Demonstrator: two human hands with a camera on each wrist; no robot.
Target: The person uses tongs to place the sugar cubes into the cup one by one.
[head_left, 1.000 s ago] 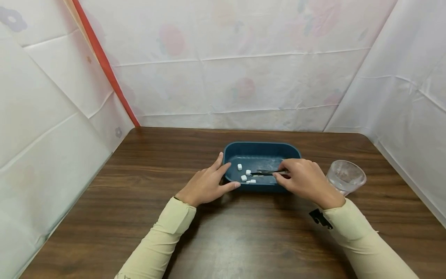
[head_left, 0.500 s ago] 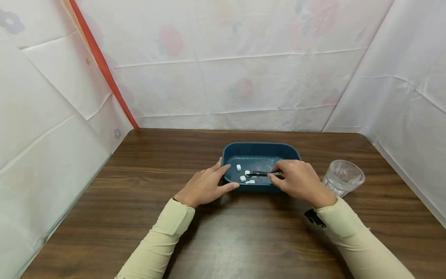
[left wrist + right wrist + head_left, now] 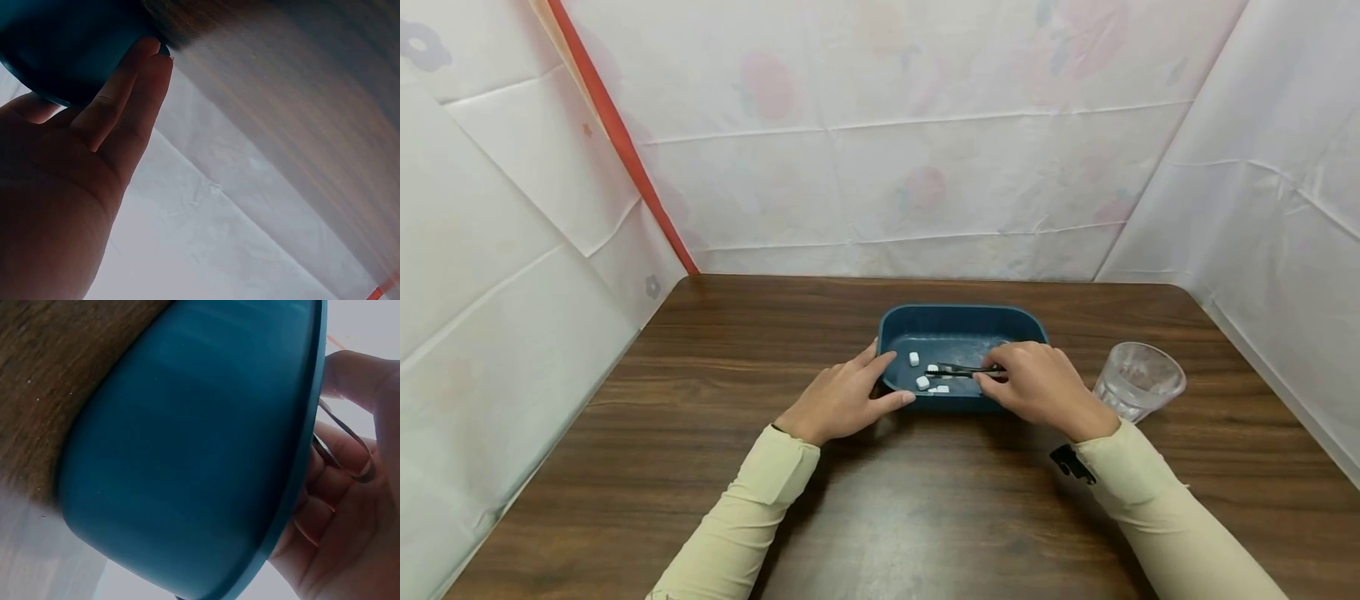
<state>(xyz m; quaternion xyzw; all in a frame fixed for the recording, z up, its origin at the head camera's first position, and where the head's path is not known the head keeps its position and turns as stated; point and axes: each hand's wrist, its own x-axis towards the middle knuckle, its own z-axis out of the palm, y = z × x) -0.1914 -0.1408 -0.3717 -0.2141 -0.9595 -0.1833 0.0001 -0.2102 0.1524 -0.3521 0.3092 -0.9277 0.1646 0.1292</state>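
A dark blue rectangular tray (image 3: pixel 962 308) sits on the wooden table with several small white cubes (image 3: pixel 922 383) at its left end. My left hand (image 3: pixel 838 402) rests against the tray's left corner, thumb at the front rim and fingers spread along the left side. Over the tray, my right hand (image 3: pixel 1047 385) pinches black tweezers (image 3: pixel 970 372); their tips point left and overlap one white cube (image 3: pixel 932 367) in the head view. In the right wrist view the tweezers' bent metal end (image 3: pixel 345 428) shows inside the palm, behind the tray's wall (image 3: pixel 187 444).
A clear glass (image 3: pixel 1138 379) stands right of the tray, just behind my right forearm. White printed sheeting (image 3: pixel 865 183) hangs behind the table (image 3: pixel 760 317) and along both sides. A black strap buckle (image 3: pixel 1072 463) hangs at my right cuff.
My right hand has shifted left with the tweezers, bringing their tips over a cube. The left hand stays on the tray's corner.
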